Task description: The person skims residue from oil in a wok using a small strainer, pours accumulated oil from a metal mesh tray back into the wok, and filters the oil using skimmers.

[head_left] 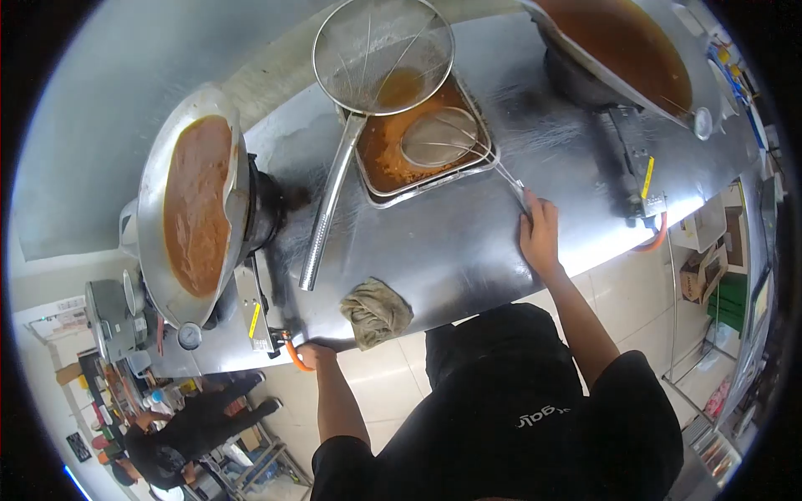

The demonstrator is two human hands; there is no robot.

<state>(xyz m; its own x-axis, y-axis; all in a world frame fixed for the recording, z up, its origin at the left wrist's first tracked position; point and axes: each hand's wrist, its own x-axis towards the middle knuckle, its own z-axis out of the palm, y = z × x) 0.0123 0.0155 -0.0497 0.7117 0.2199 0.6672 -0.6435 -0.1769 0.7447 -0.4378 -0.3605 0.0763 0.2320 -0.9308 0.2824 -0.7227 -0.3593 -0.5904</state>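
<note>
My right hand (540, 232) is closed round the handle of a small strainer (440, 138), whose round mesh lies in a metal tray (430, 186) of orange-brown liquid. A larger strainer (384, 54) rests over the back of that tray, its long handle slanting down to the left. My left hand (316, 356) is at the counter's front edge, beside the orange hose (297, 359) of the left burner; its fingers are mostly hidden. A crumpled cloth (376, 312) lies on the counter between my hands.
A wide pan (197, 204) of brown liquid stands on a burner at the left, a thermometer (190, 336) at its rim. Another filled pan (626, 50) stands at the back right. A person (180, 442) in dark clothes is at the lower left, near shelves.
</note>
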